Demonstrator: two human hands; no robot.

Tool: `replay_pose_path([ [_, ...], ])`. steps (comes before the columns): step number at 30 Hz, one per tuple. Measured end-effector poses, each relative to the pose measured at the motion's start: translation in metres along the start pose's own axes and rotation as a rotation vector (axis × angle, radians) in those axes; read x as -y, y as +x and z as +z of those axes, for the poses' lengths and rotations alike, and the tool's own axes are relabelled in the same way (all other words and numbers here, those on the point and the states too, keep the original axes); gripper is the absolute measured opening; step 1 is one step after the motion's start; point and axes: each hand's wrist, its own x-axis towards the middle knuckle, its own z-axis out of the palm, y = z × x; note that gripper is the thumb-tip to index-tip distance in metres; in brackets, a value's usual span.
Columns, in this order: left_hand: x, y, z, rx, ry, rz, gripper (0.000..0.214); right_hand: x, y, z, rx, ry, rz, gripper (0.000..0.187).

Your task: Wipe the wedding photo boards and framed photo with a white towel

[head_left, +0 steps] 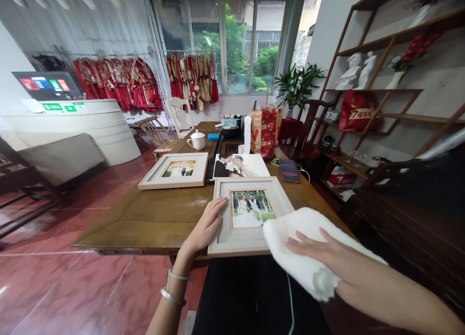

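Observation:
A framed wedding photo with a pale wooden frame and a wide light mat lies at the table's near edge. My left hand rests flat on its left side, fingers stretched out, with bracelets on the wrist. My right hand lies spread on a white cloth, pressing it over the frame's right side. The cloth hides the frame's lower right corner and hangs past the table edge. A second framed photo lies further back on the left. Behind the near frame is an unframed couple's print.
On the wooden table stand a white lidded mug, a red and tan paper bag and a phone with a cable. A blue box sits beyond. Dark wooden chairs and shelves flank the right.

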Motion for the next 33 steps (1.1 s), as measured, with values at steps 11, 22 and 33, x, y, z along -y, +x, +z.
replay_pose_path([
  [11, -0.003, 0.000, -0.001, 0.016, 0.005, -0.001, 0.044, -0.047, 0.145, -0.027, -0.410, -0.320, 0.145, 0.074],
  [22, -0.002, 0.000, -0.001, 0.007, -0.009, 0.002, 0.044, -0.021, 0.143, -0.006, -0.176, -0.162, -0.185, 0.086],
  [33, 0.001, 0.000, 0.000, 0.006, 0.008, 0.009, 0.044, 0.015, 0.028, 0.004, -0.023, 0.013, -0.030, 0.086],
])
